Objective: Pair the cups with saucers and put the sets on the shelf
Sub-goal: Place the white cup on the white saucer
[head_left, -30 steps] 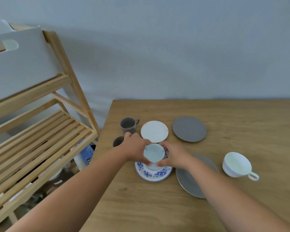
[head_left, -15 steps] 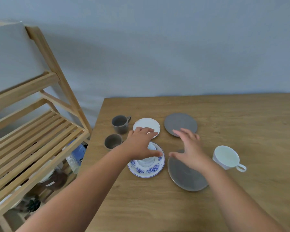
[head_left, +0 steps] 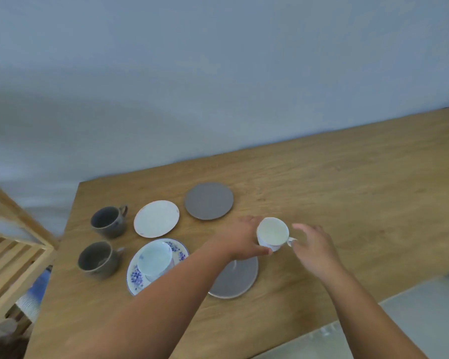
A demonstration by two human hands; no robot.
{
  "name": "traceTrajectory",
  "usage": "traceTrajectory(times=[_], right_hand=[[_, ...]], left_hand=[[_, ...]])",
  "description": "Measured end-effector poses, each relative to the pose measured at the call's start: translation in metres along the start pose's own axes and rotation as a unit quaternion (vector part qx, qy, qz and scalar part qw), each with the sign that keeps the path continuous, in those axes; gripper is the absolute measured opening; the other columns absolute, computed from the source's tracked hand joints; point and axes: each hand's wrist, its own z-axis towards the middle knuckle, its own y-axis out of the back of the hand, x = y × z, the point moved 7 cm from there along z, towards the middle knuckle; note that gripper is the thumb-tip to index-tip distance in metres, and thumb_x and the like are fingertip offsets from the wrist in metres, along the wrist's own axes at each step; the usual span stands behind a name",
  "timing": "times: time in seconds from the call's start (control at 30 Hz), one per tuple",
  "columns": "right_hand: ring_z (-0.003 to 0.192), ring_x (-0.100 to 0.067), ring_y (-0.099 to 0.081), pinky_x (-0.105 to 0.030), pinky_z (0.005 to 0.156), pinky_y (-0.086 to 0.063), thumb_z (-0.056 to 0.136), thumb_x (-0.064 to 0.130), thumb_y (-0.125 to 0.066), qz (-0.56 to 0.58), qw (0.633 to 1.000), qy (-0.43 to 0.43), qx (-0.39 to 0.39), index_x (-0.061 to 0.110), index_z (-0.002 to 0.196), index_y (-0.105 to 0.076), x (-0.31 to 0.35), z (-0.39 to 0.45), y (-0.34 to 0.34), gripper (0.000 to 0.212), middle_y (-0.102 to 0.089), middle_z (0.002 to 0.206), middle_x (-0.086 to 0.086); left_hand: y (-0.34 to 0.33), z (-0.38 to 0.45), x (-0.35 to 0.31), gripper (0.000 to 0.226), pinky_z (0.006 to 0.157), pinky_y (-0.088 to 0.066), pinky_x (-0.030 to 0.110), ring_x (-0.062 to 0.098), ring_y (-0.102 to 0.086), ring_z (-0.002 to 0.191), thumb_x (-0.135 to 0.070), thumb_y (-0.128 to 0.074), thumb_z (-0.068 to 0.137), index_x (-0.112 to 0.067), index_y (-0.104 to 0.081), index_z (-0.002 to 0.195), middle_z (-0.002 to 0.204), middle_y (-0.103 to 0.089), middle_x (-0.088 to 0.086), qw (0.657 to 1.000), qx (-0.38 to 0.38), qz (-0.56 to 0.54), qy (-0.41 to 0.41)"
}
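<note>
A pale blue cup (head_left: 154, 259) stands on the blue-flowered saucer (head_left: 182, 251), and no hand touches it. Further right, a white cup (head_left: 272, 232) sits on the table by the far edge of a grey saucer (head_left: 237, 281). My left hand (head_left: 240, 239) curls around this cup's left side, thumb at its base. My right hand (head_left: 314, 247) is spread, its fingertips at the cup's handle. A white saucer (head_left: 156, 221) and a second grey saucer (head_left: 209, 200) lie bare behind. Two grey cups (head_left: 108, 221) (head_left: 96, 259) stand at the left.
The wooden slatted shelf (head_left: 11, 255) stands off the table's left edge, with only its corner in view. The wooden table (head_left: 347, 190) runs back to a blue-grey wall. Its front edge cuts across the lower right, with floor beyond.
Both hands left the pale blue cup on the flowered saucer and moved right to the white cup. The view has swung right, so most of the shelf is out of sight.
</note>
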Motion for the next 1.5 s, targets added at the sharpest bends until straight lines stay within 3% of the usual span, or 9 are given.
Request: traceTrajectory(times=[0.1, 0.2, 0.37, 0.53, 0.73, 0.9, 1.03, 1.27, 1.5], right_hand=[[0.109, -0.026, -0.057, -0.031, 0.088, -0.042, 0.089, 0.027, -0.061, 0.015, 1.0, 0.0, -0.01, 0.021, 0.112, -0.068, -0.009, -0.002, -0.004, 0.025, -0.064, 0.11, -0.007], [0.087, -0.022, -0.065, -0.03, 0.074, -0.046, 0.09, 0.02, -0.061, 0.057, 0.998, 0.008, -0.021, 0.018, 0.096, -0.073, -0.01, 0.002, -0.006, 0.014, -0.073, 0.09, -0.002], [0.075, -0.023, -0.06, -0.03, 0.064, -0.04, 0.091, 0.012, -0.057, 0.043, 0.998, 0.031, -0.033, 0.013, 0.091, -0.071, 0.005, 0.008, -0.007, 0.015, -0.069, 0.079, -0.003], [0.082, -0.025, -0.062, -0.032, 0.07, -0.046, 0.091, 0.009, -0.054, 0.07, 0.993, 0.086, -0.034, 0.013, 0.094, -0.071, 0.062, 0.02, -0.012, 0.018, -0.071, 0.087, -0.005], [0.091, -0.026, -0.062, -0.027, 0.066, -0.034, 0.09, 0.012, -0.055, 0.053, 0.982, 0.179, 0.031, 0.012, 0.098, -0.071, 0.165, 0.039, -0.069, 0.017, -0.071, 0.098, -0.006], [0.095, -0.026, -0.062, -0.03, 0.075, -0.043, 0.093, 0.017, -0.052, 0.032, 0.972, 0.216, 0.086, 0.015, 0.101, -0.071, 0.237, 0.045, -0.123, 0.02, -0.071, 0.105, -0.007], [0.087, -0.022, -0.059, -0.027, 0.071, -0.039, 0.093, 0.013, -0.05, 0.035, 0.961, 0.238, 0.137, 0.013, 0.098, -0.07, 0.269, 0.045, -0.154, 0.02, -0.07, 0.101, -0.009], [0.099, -0.025, -0.061, -0.027, 0.078, -0.042, 0.094, 0.014, -0.052, 0.027, 0.96, 0.236, 0.148, 0.009, 0.106, -0.07, 0.278, 0.055, -0.183, 0.022, -0.07, 0.108, -0.011], [0.1, -0.025, -0.061, -0.03, 0.081, -0.046, 0.094, 0.012, -0.051, 0.04, 0.969, 0.201, 0.139, 0.009, 0.108, -0.069, 0.266, 0.064, -0.189, 0.023, -0.069, 0.111, -0.011]], left_hand=[[-0.007, 0.012, -0.001, 0.086, 0.102, -0.043, 0.044, 0.023, -0.05, 0.127, -0.062, -0.074, 0.064, -0.038, -0.043, 0.14, 0.133, -0.06, -0.006, 0.999, -0.031, -0.023, 0.03], [-0.008, 0.017, 0.001, 0.084, 0.094, -0.048, 0.041, 0.02, -0.057, 0.117, -0.069, -0.071, 0.053, -0.042, -0.051, 0.13, 0.119, -0.067, -0.013, 0.996, -0.059, -0.051, 0.044], [0.001, 0.01, 0.01, 0.078, 0.094, -0.049, 0.034, 0.016, -0.058, 0.114, -0.047, -0.088, 0.058, -0.031, -0.058, 0.129, 0.118, -0.068, -0.007, 0.983, -0.106, -0.138, 0.064], [0.034, -0.016, 0.042, 0.083, 0.096, -0.048, 0.03, 0.01, -0.059, 0.11, -0.039, -0.092, 0.057, -0.026, -0.058, 0.131, 0.118, -0.066, -0.01, 0.955, -0.19, -0.206, 0.094], [0.083, -0.067, 0.116, 0.094, 0.098, -0.045, 0.031, 0.017, -0.057, 0.119, -0.043, -0.088, 0.062, -0.024, -0.047, 0.144, 0.128, -0.062, -0.005, 0.928, -0.25, -0.207, 0.181], [0.111, -0.111, 0.167, 0.065, 0.083, -0.045, 0.028, 0.016, -0.059, 0.099, -0.032, -0.089, 0.066, -0.022, -0.06, 0.124, 0.103, -0.062, -0.009, 0.894, -0.307, -0.222, 0.239], [0.115, -0.127, 0.203, 0.066, 0.087, -0.047, 0.03, 0.016, -0.06, 0.103, -0.029, -0.09, 0.066, -0.021, -0.06, 0.124, 0.112, -0.066, -0.005, 0.863, -0.313, -0.275, 0.285], [0.119, -0.121, 0.234, 0.075, 0.088, -0.047, 0.03, 0.019, -0.057, 0.114, -0.036, -0.09, 0.065, -0.022, -0.056, 0.131, 0.127, -0.064, -0.001, 0.874, -0.288, -0.238, 0.311], [0.114, -0.107, 0.235, 0.074, 0.099, -0.049, 0.041, 0.022, -0.057, 0.118, -0.037, -0.086, 0.07, -0.022, -0.054, 0.135, 0.13, -0.064, 0.001, 0.907, -0.257, -0.16, 0.293]])
